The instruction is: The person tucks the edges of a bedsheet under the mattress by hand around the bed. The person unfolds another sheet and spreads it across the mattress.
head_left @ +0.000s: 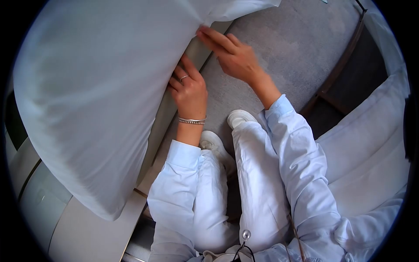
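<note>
A white fitted-looking sheet [96,91] covers the mattress on the left, with creases running across it. My left hand [190,89], wearing a ring and bracelets, is at the mattress's side edge; its fingers curl in at the sheet's lower hem, and some fingertips are hidden beneath it. Farther up the same edge, my right hand [238,56] pinches the sheet with its fingers pressed together. Beyond that hand, a loose part of the sheet [244,8] sticks out over the floor.
The pale bed frame [159,120] runs below the mattress. Grey floor [279,48] lies beside it. On the right stands a dark wood-framed piece [334,102] with pale fabric [366,135] along it. A light panel [94,231] is at lower left. My white shoes [214,146] are close to the bed.
</note>
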Available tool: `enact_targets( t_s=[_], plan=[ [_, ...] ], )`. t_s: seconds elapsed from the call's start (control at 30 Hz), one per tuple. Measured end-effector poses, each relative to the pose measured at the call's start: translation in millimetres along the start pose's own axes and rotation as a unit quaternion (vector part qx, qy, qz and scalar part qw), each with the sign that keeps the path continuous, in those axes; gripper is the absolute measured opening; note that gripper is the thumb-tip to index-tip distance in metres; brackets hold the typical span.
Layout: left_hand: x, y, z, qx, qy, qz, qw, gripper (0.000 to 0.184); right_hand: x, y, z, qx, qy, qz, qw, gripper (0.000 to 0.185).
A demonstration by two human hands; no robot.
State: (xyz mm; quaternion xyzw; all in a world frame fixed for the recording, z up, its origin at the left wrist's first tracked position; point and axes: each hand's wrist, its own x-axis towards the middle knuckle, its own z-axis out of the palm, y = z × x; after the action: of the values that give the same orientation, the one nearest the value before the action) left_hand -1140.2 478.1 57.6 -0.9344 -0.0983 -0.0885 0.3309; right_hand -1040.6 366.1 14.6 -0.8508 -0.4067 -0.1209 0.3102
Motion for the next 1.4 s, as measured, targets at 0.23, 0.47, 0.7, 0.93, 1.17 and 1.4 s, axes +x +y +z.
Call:
enact_targets(
  t_s=[0.23, 0.47, 0.7, 0.93, 1.17, 1.4],
  plan=[
    [-5.1, 2.5, 15.5, -0.015, -0.006, -0.007, 1.0, 0.062, -9.1, 6.6, 20.5, -0.008, 0.049, -0.002, 0.999, 0.07],
    [-12.2, 5.8, 27.7, -0.012, 0.007, -0.009, 1.0, 0.061, -11.5, 11.7, 27.8, -0.013, 0.061, -0.033, 0.998, 0.068],
    [-9.9, 7.0, 21.4, -0.011, 0.005, -0.018, 1.0, 0.06, -2.1, 4.8, 25.1, -0.014, 0.09, 0.003, 0.996, 0.069],
    [-7.6, 6.2, 21.2, -0.027, 0.033, -0.019, 0.999, 0.038, 4.9, 3.6, 21.1, -0.014, 0.089, 0.026, 0.996, 0.071],
    [-1.9, -0.8, 5.3, -0.022, 0.018, -0.026, 0.999, 0.049, 32.3, -28.0, -13.1, -0.021, -0.131, 0.218, 0.967, 0.058],
    [13.2, -10.4, -40.4, 0.001, 0.011, -0.01, 1.0, 0.042, 73.7, 5.5, -50.4, 0.043, -0.121, 0.094, 0.987, 0.04]
  ],
)
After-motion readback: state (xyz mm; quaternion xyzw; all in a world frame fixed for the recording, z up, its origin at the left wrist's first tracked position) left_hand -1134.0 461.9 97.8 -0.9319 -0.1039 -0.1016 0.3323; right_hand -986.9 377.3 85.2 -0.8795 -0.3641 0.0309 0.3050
